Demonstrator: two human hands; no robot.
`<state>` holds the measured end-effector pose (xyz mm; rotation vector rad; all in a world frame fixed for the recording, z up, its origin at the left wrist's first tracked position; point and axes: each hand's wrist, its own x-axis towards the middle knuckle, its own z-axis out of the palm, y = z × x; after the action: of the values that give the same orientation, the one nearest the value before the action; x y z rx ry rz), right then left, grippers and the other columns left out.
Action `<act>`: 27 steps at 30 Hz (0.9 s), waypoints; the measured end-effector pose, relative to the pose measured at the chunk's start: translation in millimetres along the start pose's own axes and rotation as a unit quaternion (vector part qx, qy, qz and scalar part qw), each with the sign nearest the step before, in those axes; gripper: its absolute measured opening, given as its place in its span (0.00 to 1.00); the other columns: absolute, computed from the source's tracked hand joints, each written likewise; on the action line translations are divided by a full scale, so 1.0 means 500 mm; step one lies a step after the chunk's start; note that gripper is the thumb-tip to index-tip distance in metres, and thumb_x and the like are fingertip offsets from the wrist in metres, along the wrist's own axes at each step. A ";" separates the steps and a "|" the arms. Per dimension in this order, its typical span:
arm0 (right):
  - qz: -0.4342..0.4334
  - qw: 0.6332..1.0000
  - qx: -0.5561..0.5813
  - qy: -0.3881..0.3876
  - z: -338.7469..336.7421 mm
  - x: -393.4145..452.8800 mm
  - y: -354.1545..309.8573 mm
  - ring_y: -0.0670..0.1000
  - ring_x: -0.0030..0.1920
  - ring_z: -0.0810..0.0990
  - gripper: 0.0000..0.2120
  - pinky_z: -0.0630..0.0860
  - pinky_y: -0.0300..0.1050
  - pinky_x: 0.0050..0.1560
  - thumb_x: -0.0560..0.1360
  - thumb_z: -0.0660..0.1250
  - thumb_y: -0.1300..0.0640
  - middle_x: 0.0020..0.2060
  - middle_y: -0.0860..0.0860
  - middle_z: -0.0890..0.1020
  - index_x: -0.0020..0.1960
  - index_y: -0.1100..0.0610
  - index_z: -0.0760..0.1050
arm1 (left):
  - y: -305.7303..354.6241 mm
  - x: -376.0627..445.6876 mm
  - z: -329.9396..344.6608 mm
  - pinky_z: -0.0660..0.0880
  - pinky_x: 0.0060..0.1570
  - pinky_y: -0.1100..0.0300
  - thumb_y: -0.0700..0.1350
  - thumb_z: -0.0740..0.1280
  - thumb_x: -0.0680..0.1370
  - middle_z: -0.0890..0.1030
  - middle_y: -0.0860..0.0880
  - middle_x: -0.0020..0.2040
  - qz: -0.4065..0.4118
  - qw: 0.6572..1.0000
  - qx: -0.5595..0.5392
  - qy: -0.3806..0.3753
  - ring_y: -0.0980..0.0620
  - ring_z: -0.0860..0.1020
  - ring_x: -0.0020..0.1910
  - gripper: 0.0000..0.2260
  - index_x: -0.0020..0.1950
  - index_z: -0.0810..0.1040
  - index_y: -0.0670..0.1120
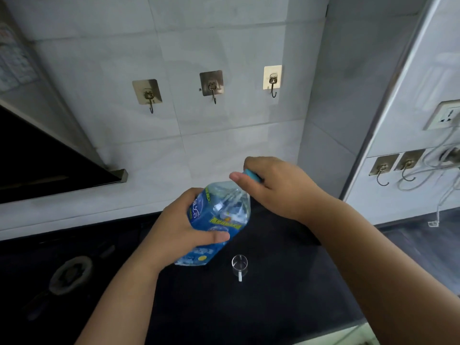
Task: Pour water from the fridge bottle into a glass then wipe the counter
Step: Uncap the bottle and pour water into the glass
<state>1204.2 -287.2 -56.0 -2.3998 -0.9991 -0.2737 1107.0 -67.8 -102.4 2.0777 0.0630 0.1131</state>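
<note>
A clear plastic water bottle (220,215) with a blue label is held above the dark counter (273,307), tilted with its neck up and to the right. My left hand (179,227) grips its body around the label. My right hand (276,188) has its thumb and fingers curled round the blue cap (250,174) at the top. A small clear glass (239,265) with a handle stands upright on the counter just below and right of the bottle's base. It looks empty.
A gas burner (71,273) sits on the counter at the left. A black range hood (49,165) juts out above it. Wall hooks (212,87) line the tiled wall. A socket (445,118) and white cables (438,170) hang at the right.
</note>
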 end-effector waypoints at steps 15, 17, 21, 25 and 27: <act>0.012 0.985 0.121 -0.123 0.009 -0.018 -0.020 0.45 0.52 0.77 0.10 0.75 0.35 0.51 0.83 0.64 0.49 0.56 0.44 0.76 0.64 0.44 0.72 | -0.072 0.010 -0.005 0.83 0.55 0.50 0.45 0.88 0.61 0.86 0.57 0.55 -0.002 0.999 -0.032 -0.001 0.56 0.86 0.53 0.33 0.60 0.77 0.63; 0.029 0.985 0.123 -0.121 0.017 -0.021 -0.011 0.44 0.53 0.77 0.10 0.75 0.34 0.54 0.83 0.65 0.49 0.56 0.43 0.75 0.63 0.42 0.74 | -0.084 0.013 0.001 0.83 0.54 0.53 0.46 0.88 0.61 0.86 0.59 0.54 0.003 1.000 -0.025 0.003 0.59 0.85 0.52 0.32 0.59 0.77 0.63; 0.050 0.980 0.190 -0.030 0.039 -0.023 0.007 0.45 0.56 0.80 0.07 0.79 0.42 0.56 0.80 0.70 0.51 0.52 0.43 0.81 0.56 0.46 0.84 | -0.095 0.010 0.030 0.80 0.52 0.61 0.47 0.87 0.62 0.84 0.64 0.54 0.006 1.000 0.001 0.010 0.64 0.84 0.52 0.31 0.59 0.77 0.63; 0.088 0.948 0.305 -0.026 0.050 -0.033 0.036 0.40 0.61 0.81 0.15 0.77 0.36 0.63 0.79 0.71 0.61 0.58 0.42 0.84 0.62 0.47 0.83 | -0.099 0.014 0.065 0.76 0.49 0.68 0.49 0.86 0.63 0.82 0.70 0.55 -0.016 1.000 -0.008 0.021 0.69 0.82 0.52 0.31 0.59 0.75 0.65; 0.097 0.932 0.347 -0.044 0.051 -0.037 0.055 0.40 0.61 0.82 0.18 0.77 0.37 0.64 0.78 0.70 0.68 0.59 0.43 0.85 0.63 0.51 0.83 | -0.100 0.021 0.083 0.77 0.49 0.67 0.50 0.86 0.63 0.82 0.69 0.55 -0.029 0.999 -0.006 0.021 0.68 0.82 0.52 0.31 0.59 0.75 0.64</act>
<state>1210.4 -300.7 -95.0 -1.8405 -0.7210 0.2323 1121.9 -78.6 -165.7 2.0592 0.1481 0.1202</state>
